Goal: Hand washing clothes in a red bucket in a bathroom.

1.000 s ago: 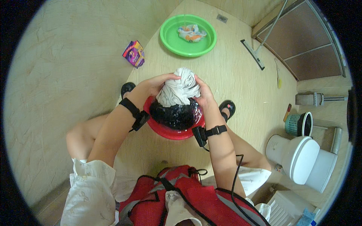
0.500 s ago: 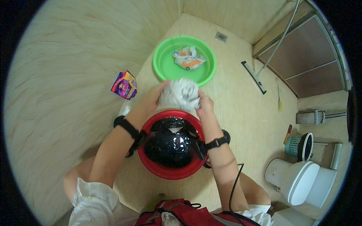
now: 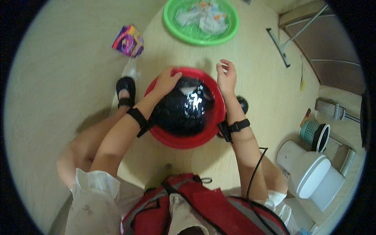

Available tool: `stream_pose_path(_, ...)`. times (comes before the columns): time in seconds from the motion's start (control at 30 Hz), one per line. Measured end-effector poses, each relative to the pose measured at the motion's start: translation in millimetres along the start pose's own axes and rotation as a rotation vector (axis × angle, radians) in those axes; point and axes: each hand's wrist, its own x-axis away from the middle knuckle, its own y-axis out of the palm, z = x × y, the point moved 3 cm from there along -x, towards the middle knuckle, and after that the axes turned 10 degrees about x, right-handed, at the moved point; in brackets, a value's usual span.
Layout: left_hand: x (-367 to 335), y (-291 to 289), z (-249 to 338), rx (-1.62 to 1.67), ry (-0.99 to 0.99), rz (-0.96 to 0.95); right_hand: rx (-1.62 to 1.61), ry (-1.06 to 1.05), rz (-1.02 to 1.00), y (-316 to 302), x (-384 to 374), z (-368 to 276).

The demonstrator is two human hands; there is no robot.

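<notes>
A red basin (image 3: 184,139) stands on the floor between my knees, filled with dark, shiny contents (image 3: 182,111). My left hand (image 3: 166,80) lies over its far left rim, fingers curled down into the dark contents; what they grip is hidden. My right hand (image 3: 227,76) hovers above the far right rim, fingers apart and holding nothing. Beyond the red basin is a green basin (image 3: 231,33) with white cloths (image 3: 203,19) lying in it.
A purple packet (image 3: 128,40) lies on the floor at the far left. A squeegee with a long handle (image 3: 279,47) lies to the right. A white toilet (image 3: 309,176) and a teal bin (image 3: 315,135) stand at the lower right.
Both hands were wringing a white cloth over the red basin, then carried it toward the green basin. The cloth now lies there and my hands are back at the red basin.
</notes>
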Motion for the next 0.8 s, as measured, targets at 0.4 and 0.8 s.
stream_pose_path(0.4, 81.9, 40.2, -86.6, -0.961, -0.145, -0.450, 0.753, 0.028, -0.655, 59.5, 118.6, 56.4)
stream_pose_path(0.8, 121.1, 42.1, -73.4, -0.848, 0.069, -0.323, 0.667, -0.402, -0.581, 33.3, 188.8, 43.0)
